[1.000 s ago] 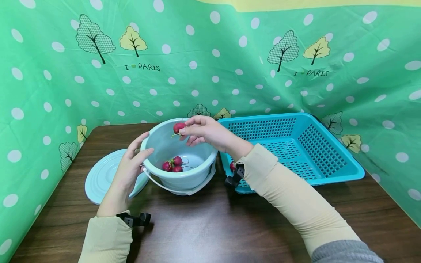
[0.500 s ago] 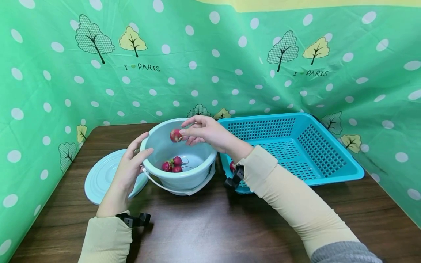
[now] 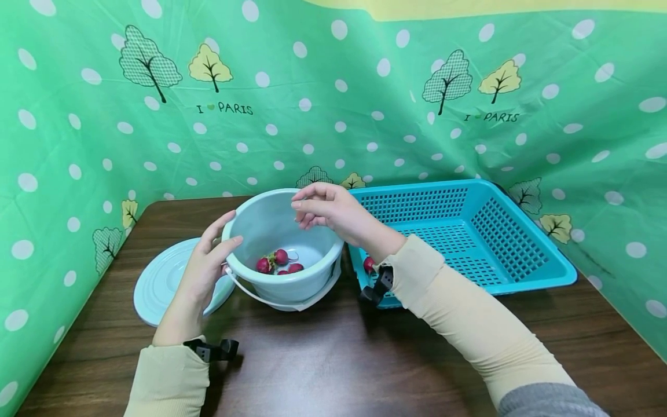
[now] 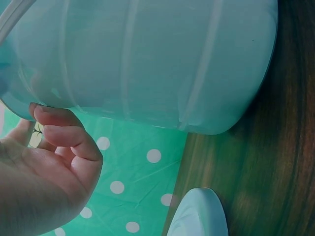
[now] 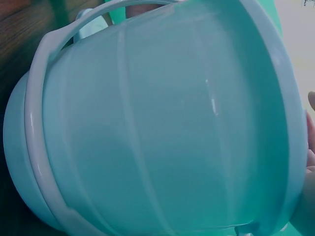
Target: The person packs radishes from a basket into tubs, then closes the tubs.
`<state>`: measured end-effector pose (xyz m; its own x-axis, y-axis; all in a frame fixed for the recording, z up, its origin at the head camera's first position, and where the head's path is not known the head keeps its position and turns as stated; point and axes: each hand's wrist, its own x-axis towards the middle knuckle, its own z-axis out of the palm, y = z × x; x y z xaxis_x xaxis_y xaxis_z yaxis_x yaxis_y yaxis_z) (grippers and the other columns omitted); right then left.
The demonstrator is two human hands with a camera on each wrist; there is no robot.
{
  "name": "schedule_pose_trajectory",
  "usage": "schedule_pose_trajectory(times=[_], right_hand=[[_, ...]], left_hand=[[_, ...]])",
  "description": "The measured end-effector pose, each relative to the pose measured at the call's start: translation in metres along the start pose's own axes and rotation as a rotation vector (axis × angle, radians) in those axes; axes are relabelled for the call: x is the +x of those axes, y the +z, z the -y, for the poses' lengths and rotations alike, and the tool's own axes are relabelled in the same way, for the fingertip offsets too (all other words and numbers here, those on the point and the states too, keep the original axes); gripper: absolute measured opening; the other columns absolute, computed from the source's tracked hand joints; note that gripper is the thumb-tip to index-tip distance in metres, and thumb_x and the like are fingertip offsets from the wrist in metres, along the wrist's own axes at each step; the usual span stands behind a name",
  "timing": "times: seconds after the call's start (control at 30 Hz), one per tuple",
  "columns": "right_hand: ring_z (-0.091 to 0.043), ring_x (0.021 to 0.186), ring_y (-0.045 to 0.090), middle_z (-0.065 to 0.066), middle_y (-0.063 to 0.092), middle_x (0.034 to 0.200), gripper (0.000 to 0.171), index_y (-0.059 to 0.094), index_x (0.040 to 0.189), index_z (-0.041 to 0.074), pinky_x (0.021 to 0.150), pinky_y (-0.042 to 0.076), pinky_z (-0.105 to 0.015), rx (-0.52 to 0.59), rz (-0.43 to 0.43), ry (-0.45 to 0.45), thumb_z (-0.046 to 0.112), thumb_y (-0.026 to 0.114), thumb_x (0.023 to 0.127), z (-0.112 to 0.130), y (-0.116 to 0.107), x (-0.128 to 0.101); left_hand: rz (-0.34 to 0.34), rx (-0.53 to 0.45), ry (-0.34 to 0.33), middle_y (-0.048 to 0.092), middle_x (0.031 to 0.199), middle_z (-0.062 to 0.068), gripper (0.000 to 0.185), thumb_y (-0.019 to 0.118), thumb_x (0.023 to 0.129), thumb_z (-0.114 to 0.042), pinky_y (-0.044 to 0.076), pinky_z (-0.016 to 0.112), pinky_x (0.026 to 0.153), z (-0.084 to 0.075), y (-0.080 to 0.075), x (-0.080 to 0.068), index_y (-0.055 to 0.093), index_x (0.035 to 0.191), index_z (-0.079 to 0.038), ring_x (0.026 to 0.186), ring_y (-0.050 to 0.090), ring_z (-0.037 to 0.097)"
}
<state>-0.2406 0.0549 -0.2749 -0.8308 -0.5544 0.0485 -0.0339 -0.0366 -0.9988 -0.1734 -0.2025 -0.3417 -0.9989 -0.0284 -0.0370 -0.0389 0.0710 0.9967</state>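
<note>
My left hand [image 3: 205, 260] holds the rim of a pale blue bucket [image 3: 292, 289], thumb over the edge and fingers against the outer wall. In the left wrist view, the fingers [image 4: 64, 130] lie along the bucket's side. Several red radishes [image 3: 281, 256] lie together on the bucket floor, one partly hidden by the near rim. Over the bucket's right side hovers my right hand [image 3: 333, 211], fingers loosely bent with nothing between them. The right wrist view is filled by the bucket wall [image 5: 162, 123] and its lowered handle [image 5: 34, 123].
A turquoise perforated basket [image 3: 531, 284] stands to the right of the bucket. One radish [image 3: 369, 264] shows at its near left corner, partly behind my right wrist. The round pale blue lid [image 3: 161, 278] lies on the wooden table [image 3: 333, 359] at left, partly behind my left forearm.
The radish that my right hand pinched has been let go and dropped onto the others in the bucket. The right hand has drawn back slightly right. My left hand stays on the rim.
</note>
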Motion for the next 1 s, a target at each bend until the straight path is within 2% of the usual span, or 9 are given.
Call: schedule_pose_trajectory(times=[0.13, 0.43, 0.67, 1.0], right_hand=[[-0.019, 0.075, 0.064, -0.006, 0.066, 0.084, 0.021, 0.060, 0.114, -0.003, 0.075, 0.057, -0.030, 0.017, 0.004, 0.016, 0.010, 0.059, 0.098, 0.004, 0.001, -0.004], [-0.018, 0.072, 0.061, -0.005, 0.065, 0.083, 0.020, 0.059, 0.113, -0.003, 0.072, 0.055, -0.028, 0.075, -0.013, 0.036, 0.010, 0.058, 0.098, 0.009, -0.003, -0.015], [-0.016, 0.070, 0.058, -0.004, 0.062, 0.081, 0.015, 0.060, 0.109, 0.001, 0.068, 0.055, -0.025, 0.057, -0.107, 0.030, 0.012, 0.059, 0.098, 0.009, -0.008, -0.025], [-0.015, 0.067, 0.058, -0.002, 0.059, 0.074, 0.025, 0.055, 0.115, -0.008, 0.067, 0.053, -0.025, 0.046, -0.242, -0.001, 0.011, 0.055, 0.099, 0.004, -0.016, -0.042]], left_hand=[[-0.002, 0.000, -0.007, 0.033, 0.140, 0.001, 0.056, 0.058, 0.100, -0.031, 0.048, 0.021, 0.064, -0.001, 0.001, -0.001, 0.037, 0.152, -0.030, 0.070, 0.055, 0.005], [-0.004, 0.002, -0.007, 0.032, 0.139, 0.001, 0.056, 0.057, 0.100, -0.031, 0.048, 0.021, 0.065, 0.000, 0.001, -0.001, 0.037, 0.152, -0.031, 0.071, 0.055, 0.004], [-0.003, 0.008, -0.011, 0.031, 0.142, 0.002, 0.056, 0.057, 0.100, -0.032, 0.049, 0.022, 0.067, 0.000, 0.000, -0.002, 0.036, 0.152, -0.031, 0.077, 0.057, 0.006], [0.000, -0.004, -0.003, 0.030, 0.144, 0.003, 0.056, 0.057, 0.100, -0.031, 0.049, 0.022, 0.067, -0.001, 0.000, -0.001, 0.036, 0.153, -0.030, 0.078, 0.057, 0.005]])
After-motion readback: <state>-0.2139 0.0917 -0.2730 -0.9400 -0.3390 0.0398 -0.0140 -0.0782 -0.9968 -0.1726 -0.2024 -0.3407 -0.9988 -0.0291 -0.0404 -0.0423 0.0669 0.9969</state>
